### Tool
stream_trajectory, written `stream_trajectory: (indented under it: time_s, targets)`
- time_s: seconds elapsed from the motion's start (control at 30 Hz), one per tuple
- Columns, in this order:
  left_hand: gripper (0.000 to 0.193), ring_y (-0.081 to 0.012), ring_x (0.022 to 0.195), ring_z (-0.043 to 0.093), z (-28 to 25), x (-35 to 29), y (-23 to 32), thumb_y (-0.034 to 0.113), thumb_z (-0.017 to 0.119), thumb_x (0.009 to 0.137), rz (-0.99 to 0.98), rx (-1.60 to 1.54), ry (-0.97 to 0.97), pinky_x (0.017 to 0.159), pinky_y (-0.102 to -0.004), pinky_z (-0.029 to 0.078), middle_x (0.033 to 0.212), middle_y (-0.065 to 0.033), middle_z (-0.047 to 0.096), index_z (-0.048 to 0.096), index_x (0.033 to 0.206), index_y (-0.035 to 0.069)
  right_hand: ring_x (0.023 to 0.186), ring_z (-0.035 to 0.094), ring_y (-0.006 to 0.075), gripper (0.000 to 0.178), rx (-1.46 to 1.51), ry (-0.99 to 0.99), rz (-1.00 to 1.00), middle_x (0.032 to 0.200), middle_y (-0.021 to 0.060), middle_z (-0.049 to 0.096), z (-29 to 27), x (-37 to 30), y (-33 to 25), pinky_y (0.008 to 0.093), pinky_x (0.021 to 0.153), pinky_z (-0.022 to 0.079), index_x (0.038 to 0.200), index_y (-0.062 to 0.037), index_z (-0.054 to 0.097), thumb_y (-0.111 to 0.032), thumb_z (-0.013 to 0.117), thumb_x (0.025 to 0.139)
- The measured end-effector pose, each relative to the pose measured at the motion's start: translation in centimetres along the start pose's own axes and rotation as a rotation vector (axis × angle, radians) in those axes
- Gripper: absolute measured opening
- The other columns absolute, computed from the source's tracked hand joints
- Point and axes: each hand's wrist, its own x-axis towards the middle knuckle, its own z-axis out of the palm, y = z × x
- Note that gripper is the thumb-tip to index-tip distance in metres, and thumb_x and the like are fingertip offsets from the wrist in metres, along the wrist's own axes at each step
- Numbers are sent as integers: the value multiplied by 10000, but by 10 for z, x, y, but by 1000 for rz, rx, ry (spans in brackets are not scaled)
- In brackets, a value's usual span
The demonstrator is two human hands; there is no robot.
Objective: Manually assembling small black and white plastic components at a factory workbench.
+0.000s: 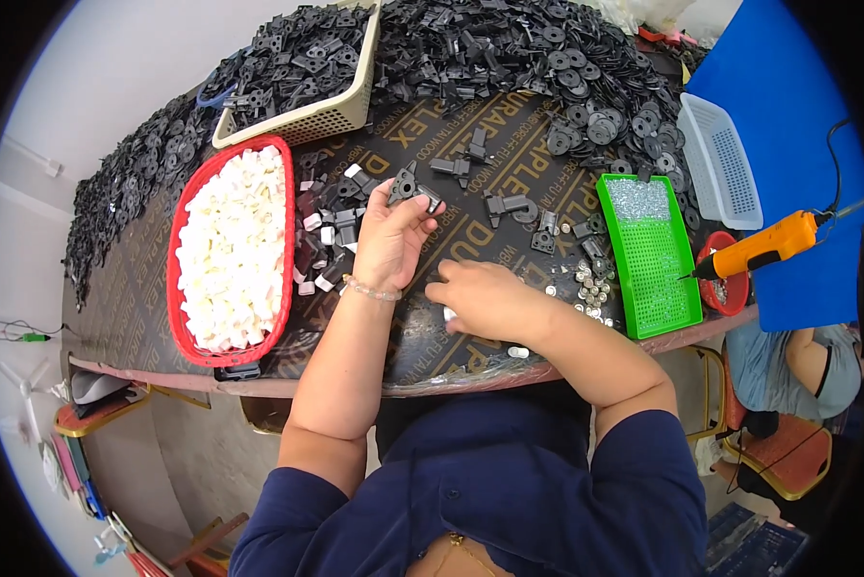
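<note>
My left hand (389,237) is raised over the table, closed around a black plastic part (408,183) that has a round flange and a short silvery piece near the fingertips. Just to its right and nearer to me is my right hand (485,300), its fingers curled together around a small white piece (449,313). Most of that piece is hidden by the fingers. Beside my left hand lie several black parts with white blocks (327,236) on them. Right of my hands are loose black parts (511,206) and small round metal pieces (593,288).
A red basket (174,260) of white blocks stands left; behind it, a beige basket (355,101) holds black parts. Black parts (480,48) heap along the back. At right are a green tray (687,313) of screws, an orange electric screwdriver (768,245), a red bowl (738,288) and a white basket (720,159).
</note>
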Motion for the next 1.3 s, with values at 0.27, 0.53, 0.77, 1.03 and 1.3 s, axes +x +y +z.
stream_trajectory:
  time_s: [0.27, 0.53, 0.77, 1.03, 1.3]
  targets:
    - [563, -246, 937, 683, 2, -3, 3, -64, 628, 886, 39, -4, -35, 767, -317, 563, 1073, -122, 650, 383, 1376, 69, 889, 624, 248, 201, 227, 417, 23, 994, 102, 626, -12, 5, 39, 361, 820, 509, 914, -44, 666, -124, 776, 766]
    - [543, -168, 906, 657, 24, -17, 2, -28, 660, 893, 154, 130, -89, 780, -292, 537, 1093, -84, 638, 418, 1369, 74, 777, 624, 89, 240, 1252, 697, 262, 950, 46, 659, -21, 11, 45, 231, 690, 524, 1154, 23, 624, -23, 657, 920]
    - [515, -137, 897, 633, 16, -14, -4, -20, 675, 898, 172, 226, -121, 761, -267, 533, 1189, -72, 585, 452, 1354, 67, 776, 662, 131, 212, 1549, 648, 274, 972, 87, 679, -20, 13, 43, 257, 713, 560, 1127, 22, 603, -40, 666, 934]
    - [532, -103, 984, 614, 28, -25, 2, -35, 655, 900, 284, 439, -167, 847, -257, 533, 1236, -67, 549, 449, 1382, 51, 758, 670, 134, 141, 1385, 778, 207, 926, 94, 696, -10, 14, 43, 257, 706, 564, 1034, 15, 635, 2, 690, 905]
    - [1042, -201, 1021, 609, 15, -25, 11, 73, 646, 899, -118, -149, -424, 853, -359, 540, 1183, -82, 579, -115, 1593, 230, 1218, 538, 178, 849, 1275, 507, -54, 1364, 92, 540, -19, 21, 36, 332, 1012, 466, 1467, 8, 390, -121, 837, 757]
